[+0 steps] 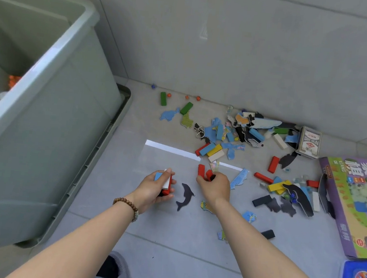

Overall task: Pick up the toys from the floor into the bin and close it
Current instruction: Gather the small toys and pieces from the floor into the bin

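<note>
Held in the left grip (153,190), fingers curled round: a small stack of wooden blocks (166,181), blue, white and red. Pinched in the right grip (214,189), fingers likewise curled: two red blocks (204,172), poking up just above the floor (166,239). Both loads well apart from the bin (56,60), open-topped, at the floor's left side.

Likely to go wrong: cramming too many smooth, square-edged blocks into one grip, then losing one on the carry to the bin. Hard painted wood on glossy tiling, so apt to bounce and skid. Easy to miss too: the dark dolphin cut-out (185,196) lying flat between the two grips. Thin card or foam by the look, and awkward to lift off so slick a surface. Small round marbles (198,98) along the floor's far edge by the wall (234,41), prone to roll at a touch. Closing in doubt as well: seemingly standing on its own lid (122,109), so probably needs lifting clear first.

Further out, toward the far right corner: a heap of puzzle pieces and blocks (236,131), matt flat shapes among shiny painted bars. Beside it a boxed card pack (309,142), and at the right edge a purple cardboard game box (353,204), broad and flat, too wide for one grip.
</note>
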{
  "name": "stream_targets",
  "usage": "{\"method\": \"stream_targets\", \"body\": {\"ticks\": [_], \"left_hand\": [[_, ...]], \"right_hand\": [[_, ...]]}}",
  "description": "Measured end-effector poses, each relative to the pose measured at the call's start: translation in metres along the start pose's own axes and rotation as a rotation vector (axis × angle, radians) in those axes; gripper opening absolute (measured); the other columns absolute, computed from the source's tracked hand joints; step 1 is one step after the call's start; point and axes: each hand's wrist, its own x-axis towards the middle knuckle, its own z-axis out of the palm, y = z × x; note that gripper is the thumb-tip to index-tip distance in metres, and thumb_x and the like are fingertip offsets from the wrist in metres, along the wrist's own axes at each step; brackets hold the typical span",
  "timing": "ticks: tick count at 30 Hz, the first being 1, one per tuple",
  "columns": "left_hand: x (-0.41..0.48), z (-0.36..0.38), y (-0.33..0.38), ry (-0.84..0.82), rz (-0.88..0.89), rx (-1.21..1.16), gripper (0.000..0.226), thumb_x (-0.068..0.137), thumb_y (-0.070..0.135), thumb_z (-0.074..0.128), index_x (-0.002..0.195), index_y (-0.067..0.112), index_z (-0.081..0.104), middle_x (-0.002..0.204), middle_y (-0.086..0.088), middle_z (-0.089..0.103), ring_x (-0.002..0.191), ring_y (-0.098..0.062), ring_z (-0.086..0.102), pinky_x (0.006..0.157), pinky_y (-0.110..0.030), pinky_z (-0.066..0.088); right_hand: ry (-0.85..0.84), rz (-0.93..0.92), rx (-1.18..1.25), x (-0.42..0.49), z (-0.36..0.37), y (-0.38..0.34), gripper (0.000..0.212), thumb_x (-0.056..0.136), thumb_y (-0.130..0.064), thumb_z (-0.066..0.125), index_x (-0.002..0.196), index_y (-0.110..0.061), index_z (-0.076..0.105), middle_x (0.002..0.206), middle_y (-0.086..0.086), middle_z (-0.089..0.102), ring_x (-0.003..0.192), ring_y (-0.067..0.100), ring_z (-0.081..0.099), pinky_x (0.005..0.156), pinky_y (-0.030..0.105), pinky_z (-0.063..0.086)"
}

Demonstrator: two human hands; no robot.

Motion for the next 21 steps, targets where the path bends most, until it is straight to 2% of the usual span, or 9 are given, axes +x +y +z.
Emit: {"method": "stream_targets", "body": {"ticks": [3,8,11,13,15,17,19,21], "left_hand": [[-0.015,0.001,0.024,0.022,0.052,-0.004,0.028,0.095,0.035,0.049,0.109,0.012,0.058,0.091,-0.004,0.059,0.069,-0.014,0.057,0.059,-0.021,0.057],[-0.061,-0.025,0.109,0.068,0.263,0.030,0.033,0.093,0.040,0.050,0.110,0.012,0.058,0.090,-0.001,0.059,0.066,-0.010,0.055,0.054,-0.018,0.053],[-0.103,-0.058,0.165,0.097,0.404,0.066,0.031,0.093,0.041,0.050,0.106,0.015,0.060,0.089,0.000,0.059,0.065,-0.009,0.055,0.053,-0.018,0.051],[-0.133,-0.087,0.197,0.126,0.490,0.086,0.028,0.094,0.039,0.050,0.103,0.015,0.061,0.087,0.000,0.060,0.062,-0.007,0.056,0.051,-0.018,0.051],[-0.156,-0.121,0.218,0.160,0.554,0.059,0.026,0.094,0.038,0.049,0.102,0.016,0.061,0.085,0.001,0.060,0.057,-0.004,0.056,0.049,-0.018,0.050],[-0.173,-0.158,0.226,0.214,0.567,-0.008,0.026,0.093,0.039,0.049,0.099,0.017,0.061,0.083,0.002,0.061,0.055,-0.003,0.056,0.049,-0.018,0.050],[-0.182,-0.197,0.221,0.290,0.537,-0.083,0.023,0.094,0.038,0.050,0.098,0.017,0.059,0.082,0.001,0.061,0.057,-0.006,0.056,0.048,-0.018,0.051],[-0.184,-0.234,0.204,0.348,0.471,-0.156,0.021,0.094,0.034,0.050,0.095,0.015,0.058,0.083,-0.002,0.061,0.064,-0.010,0.057,0.050,-0.018,0.054]], "right_hand": [[-0.124,0.017,0.353,-0.015,-0.020,-0.024,0.018,0.081,-0.020,0.068,0.067,-0.015,0.057,0.056,-0.003,0.045,0.055,0.013,0.040,0.053,0.022,0.033],[-0.418,-0.124,0.678,-0.058,-0.061,-0.125,0.033,0.090,-0.014,0.059,0.057,-0.016,0.055,0.051,-0.001,0.034,0.050,0.015,0.030,0.051,0.026,0.027],[-0.580,-0.244,0.794,-0.094,-0.069,-0.196,0.028,0.084,-0.017,0.060,0.058,-0.015,0.050,0.055,0.001,0.036,0.052,0.015,0.031,0.048,0.023,0.027],[-0.715,-0.305,0.816,-0.121,-0.061,-0.242,0.016,0.071,-0.022,0.064,0.068,-0.013,0.051,0.060,0.002,0.045,0.054,0.015,0.039,0.046,0.022,0.030],[-0.824,-0.316,0.786,-0.145,-0.041,-0.284,0.021,0.067,-0.026,0.065,0.082,-0.013,0.056,0.069,0.003,0.056,0.055,0.014,0.049,0.044,0.021,0.034],[-0.857,-0.304,0.693,-0.166,-0.010,-0.318,0.019,0.081,-0.028,0.062,0.094,-0.017,0.056,0.077,0.003,0.061,0.057,0.012,0.056,0.046,0.019,0.038],[-0.882,-0.253,0.593,-0.181,0.030,-0.341,0.010,0.095,-0.023,0.050,0.094,-0.016,0.056,0.083,0.006,0.064,0.058,0.010,0.063,0.047,0.018,0.045],[-0.943,-0.109,0.513,-0.192,0.072,-0.353,0.012,0.098,-0.016,0.044,0.094,-0.009,0.054,0.094,0.013,0.064,0.067,0.017,0.067,0.050,0.021,0.053]]}}
